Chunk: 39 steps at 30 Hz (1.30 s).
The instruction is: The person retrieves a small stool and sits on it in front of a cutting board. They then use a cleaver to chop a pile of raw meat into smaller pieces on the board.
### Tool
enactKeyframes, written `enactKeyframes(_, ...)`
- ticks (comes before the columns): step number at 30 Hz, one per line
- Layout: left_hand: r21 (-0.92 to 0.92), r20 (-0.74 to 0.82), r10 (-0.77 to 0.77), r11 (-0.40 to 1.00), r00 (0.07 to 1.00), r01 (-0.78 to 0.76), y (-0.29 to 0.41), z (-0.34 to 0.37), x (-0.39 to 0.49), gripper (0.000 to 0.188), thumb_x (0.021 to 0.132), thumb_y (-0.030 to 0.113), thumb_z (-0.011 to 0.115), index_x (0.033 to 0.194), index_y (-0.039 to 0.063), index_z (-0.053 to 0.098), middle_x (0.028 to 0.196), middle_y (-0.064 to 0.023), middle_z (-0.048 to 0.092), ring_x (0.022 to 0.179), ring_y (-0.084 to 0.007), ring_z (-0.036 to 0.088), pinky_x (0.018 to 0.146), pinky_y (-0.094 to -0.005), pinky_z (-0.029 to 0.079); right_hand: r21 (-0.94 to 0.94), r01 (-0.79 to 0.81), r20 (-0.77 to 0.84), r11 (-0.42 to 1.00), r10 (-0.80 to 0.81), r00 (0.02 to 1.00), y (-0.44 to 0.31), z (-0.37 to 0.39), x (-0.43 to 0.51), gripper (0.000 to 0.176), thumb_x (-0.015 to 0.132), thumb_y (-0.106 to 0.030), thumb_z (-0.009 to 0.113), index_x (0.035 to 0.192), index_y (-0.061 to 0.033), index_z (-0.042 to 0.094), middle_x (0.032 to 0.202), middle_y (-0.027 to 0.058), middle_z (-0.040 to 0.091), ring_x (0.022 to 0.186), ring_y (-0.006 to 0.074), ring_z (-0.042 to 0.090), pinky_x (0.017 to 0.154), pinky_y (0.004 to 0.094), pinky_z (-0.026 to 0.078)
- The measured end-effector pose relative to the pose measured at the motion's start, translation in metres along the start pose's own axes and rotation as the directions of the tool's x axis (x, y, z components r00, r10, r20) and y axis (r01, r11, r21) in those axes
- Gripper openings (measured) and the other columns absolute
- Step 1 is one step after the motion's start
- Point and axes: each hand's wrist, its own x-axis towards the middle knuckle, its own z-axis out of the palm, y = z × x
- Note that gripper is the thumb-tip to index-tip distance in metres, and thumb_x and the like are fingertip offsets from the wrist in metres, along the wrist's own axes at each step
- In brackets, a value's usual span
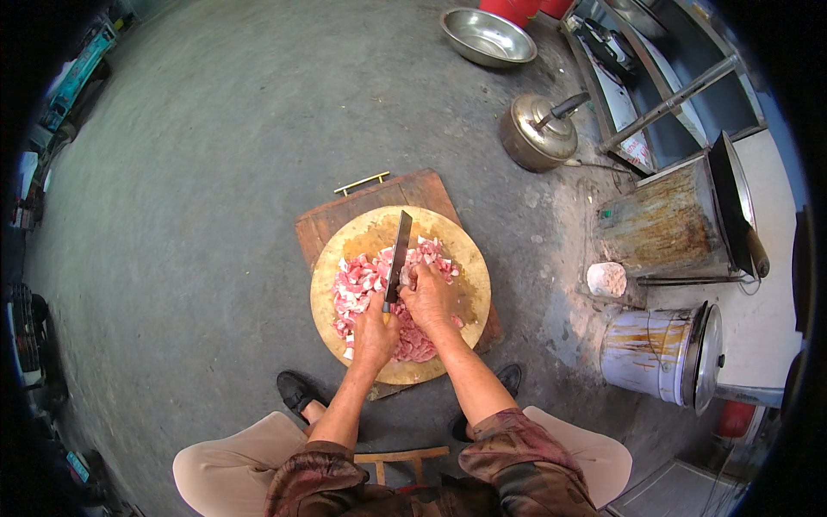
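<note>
A round wooden chopping board (475, 278) rests on a low brown wooden stand (413, 187) in front of me. Cut pieces of raw meat (358, 278) lie heaped over its left side and middle, with more at the upper right. My left hand (376, 333) is closed around the handle of a cleaver (399, 249), whose dark blade points away from me. Beside the blade, my right hand (426, 294) has its fingers bent over the meat at the blade's right face. Whether those fingers grip the blade or a piece of meat cannot be made out.
On the floor at the upper right stand a steel basin (489, 39) and a metal kettle (541, 132). A stained stove (665, 223) with a pan, a lidded bucket (646, 352) and a metal shelf rack (672, 100) are on the right. My shoes flank the stand's near side.
</note>
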Motion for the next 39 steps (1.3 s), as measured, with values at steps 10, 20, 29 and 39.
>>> enactKeyframes(10,-0.194,0.024,-0.05,0.979,0.998,0.053,0.008,-0.003,-0.003,0.033,0.08,0.004,0.057,0.113,0.007,0.054,0.07,-0.018,0.061,0.061,-0.0324,0.062,0.057,-0.0431,0.046,0.758,-0.467,0.369,0.455,0.291,0.883,0.032,-0.023,0.009,0.013,0.082,-0.01,0.065,0.089,-0.0045,0.057,0.069,0.0022,0.061,0.057,0.0115,0.06,0.051,0.0245,0.045)
enactKeyframes(20,-0.249,-0.042,0.061,0.966,0.997,-0.07,-0.005,0.005,-0.003,0.031,0.079,0.004,0.057,0.11,0.007,0.054,0.058,-0.009,0.053,0.049,-0.0195,0.053,0.051,-0.0375,0.043,0.876,-0.356,0.254,0.327,0.315,0.914,0.037,-0.072,-0.017,0.017,0.083,-0.002,0.066,0.099,-0.0058,0.059,0.08,0.0037,0.064,0.07,0.0114,0.063,0.063,0.0234,0.051)
enactKeyframes(29,-0.228,-0.031,0.059,0.972,0.998,-0.065,-0.001,0.004,-0.006,0.03,0.08,0.002,0.056,0.11,0.006,0.054,0.059,-0.0086,0.053,0.048,-0.0173,0.052,0.05,-0.0359,0.043,0.106,-0.014,-0.294,0.994,0.045,0.955,0.076,-0.051,-0.057,0.017,0.075,0.007,0.061,0.089,-0.0024,0.062,0.091,0.0106,0.063,0.08,0.0257,0.066,0.067,0.0351,0.053)
enactKeyframes(39,-0.157,0.12,0.009,0.987,0.993,0.01,0.044,0.012,-0.025,0.036,0.082,0.004,0.059,0.117,0.007,0.054,0.07,-0.013,0.058,0.058,-0.0231,0.06,0.057,-0.0369,0.047,0.317,-0.166,-0.096,0.934,0.205,0.974,0.089,-0.059,-0.064,0.024,0.075,0.0,0.069,0.099,-0.0022,0.064,0.094,0.0106,0.062,0.084,0.0247,0.067,0.072,0.0326,0.054)
